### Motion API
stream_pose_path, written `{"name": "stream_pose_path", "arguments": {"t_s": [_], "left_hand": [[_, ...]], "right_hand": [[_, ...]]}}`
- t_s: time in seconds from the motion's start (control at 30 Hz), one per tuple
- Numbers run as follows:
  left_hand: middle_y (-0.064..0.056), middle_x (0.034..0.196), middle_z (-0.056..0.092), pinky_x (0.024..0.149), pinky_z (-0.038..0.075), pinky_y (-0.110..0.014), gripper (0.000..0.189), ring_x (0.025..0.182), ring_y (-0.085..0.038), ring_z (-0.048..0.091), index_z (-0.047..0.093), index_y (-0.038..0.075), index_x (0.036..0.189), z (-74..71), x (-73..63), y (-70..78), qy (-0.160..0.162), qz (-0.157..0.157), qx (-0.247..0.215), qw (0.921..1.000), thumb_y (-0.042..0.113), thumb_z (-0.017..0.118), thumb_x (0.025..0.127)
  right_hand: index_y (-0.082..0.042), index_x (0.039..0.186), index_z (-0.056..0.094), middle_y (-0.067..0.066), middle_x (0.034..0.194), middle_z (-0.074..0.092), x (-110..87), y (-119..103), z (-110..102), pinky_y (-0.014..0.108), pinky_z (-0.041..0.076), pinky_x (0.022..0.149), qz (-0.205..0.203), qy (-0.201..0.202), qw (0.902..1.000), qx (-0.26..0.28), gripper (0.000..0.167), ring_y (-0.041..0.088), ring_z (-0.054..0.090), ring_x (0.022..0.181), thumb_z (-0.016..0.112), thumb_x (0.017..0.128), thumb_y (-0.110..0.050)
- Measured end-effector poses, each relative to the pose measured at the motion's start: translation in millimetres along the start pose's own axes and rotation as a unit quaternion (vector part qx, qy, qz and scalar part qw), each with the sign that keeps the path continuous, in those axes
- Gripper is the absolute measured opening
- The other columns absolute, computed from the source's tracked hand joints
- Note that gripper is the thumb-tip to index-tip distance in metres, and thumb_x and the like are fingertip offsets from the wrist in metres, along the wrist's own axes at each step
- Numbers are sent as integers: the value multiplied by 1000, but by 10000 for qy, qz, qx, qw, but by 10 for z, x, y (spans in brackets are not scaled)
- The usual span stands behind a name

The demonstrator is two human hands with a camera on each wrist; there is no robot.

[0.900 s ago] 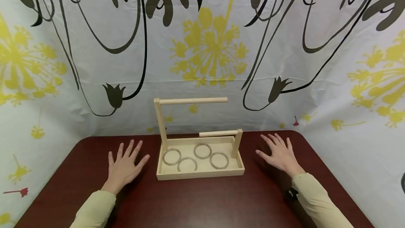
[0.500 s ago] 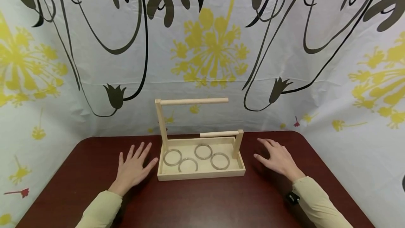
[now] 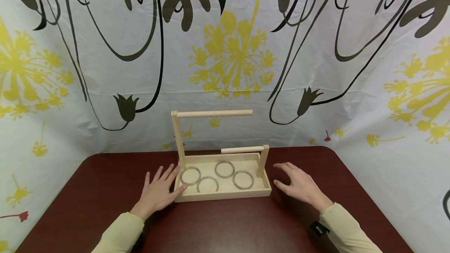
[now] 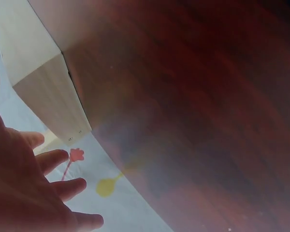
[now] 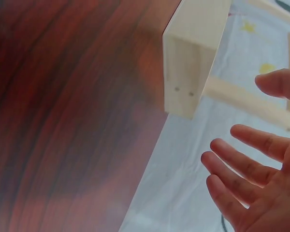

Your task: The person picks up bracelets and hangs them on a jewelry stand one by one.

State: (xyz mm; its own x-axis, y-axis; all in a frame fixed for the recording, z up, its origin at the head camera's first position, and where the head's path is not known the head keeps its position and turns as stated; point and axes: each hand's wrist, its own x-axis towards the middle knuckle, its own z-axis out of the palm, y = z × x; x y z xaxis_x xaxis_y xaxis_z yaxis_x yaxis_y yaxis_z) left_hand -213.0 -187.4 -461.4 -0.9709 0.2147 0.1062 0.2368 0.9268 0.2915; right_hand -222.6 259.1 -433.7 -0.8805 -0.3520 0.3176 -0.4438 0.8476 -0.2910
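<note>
A shallow wooden box (image 3: 225, 196) stands on the dark red-brown table. Several clear rings (image 3: 243, 179) lie flat inside it. From its left end rises a tall post with a long wooden rod (image 3: 215, 113); a short post at the right end carries a shorter rod (image 3: 242, 150). My left hand (image 3: 158, 193), fingers spread, is at the box's left end; its thumb and fingertips overlap that edge in the head view, and contact cannot be told. My right hand (image 3: 301, 186) is just off the right end, fingers slightly bent, holding nothing. The box's end wall (image 5: 186, 72) shows in the right wrist view.
Behind the table (image 3: 225, 225) hangs a white cloth (image 3: 218, 73) printed with yellow and dark flowers. It also runs along both sides. A black band (image 3: 320, 228) sits on the right wrist.
My left hand has moved right to the box's left end. My right hand has moved left and slightly nearer to me, toward the right end. The box and rings have stayed put.
</note>
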Motion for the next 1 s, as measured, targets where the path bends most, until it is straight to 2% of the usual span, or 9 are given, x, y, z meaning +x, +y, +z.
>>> {"name": "stream_pose_path", "arguments": {"t_s": [0.2,0.53,0.77,1.0], "left_hand": [[-11,154,32,104,4,-68,83,140,-44,21,34,19,153,11,-1,13,-52,51,53,10000,71,44,89],[-11,154,31,104,2,-69,87,140,-45,19,32,20,153,17,-17,15,-310,27,-6,9995,73,46,87],[-13,154,30,103,5,-71,89,138,-47,23,29,17,154,26,9,12,-319,107,-161,9993,72,48,86],[-14,155,28,101,4,-72,95,137,-48,23,24,15,155,21,0,17,-578,35,-372,9976,73,50,85]], "right_hand": [[-9,119,65,4,110,63,15,-156,20,41,51,70,-194,-112,9994,252,39,21,63,94,74,84,-23],[-5,117,66,4,101,64,114,-353,135,34,50,69,-733,-187,9958,518,38,18,62,86,74,83,-20],[-8,117,65,6,105,65,208,-429,247,33,51,70,-950,-295,9910,896,37,18,63,89,75,83,-19],[-2,116,65,9,106,65,308,-499,361,36,51,76,-1241,-428,9837,1229,38,24,63,91,76,82,-14]]}}
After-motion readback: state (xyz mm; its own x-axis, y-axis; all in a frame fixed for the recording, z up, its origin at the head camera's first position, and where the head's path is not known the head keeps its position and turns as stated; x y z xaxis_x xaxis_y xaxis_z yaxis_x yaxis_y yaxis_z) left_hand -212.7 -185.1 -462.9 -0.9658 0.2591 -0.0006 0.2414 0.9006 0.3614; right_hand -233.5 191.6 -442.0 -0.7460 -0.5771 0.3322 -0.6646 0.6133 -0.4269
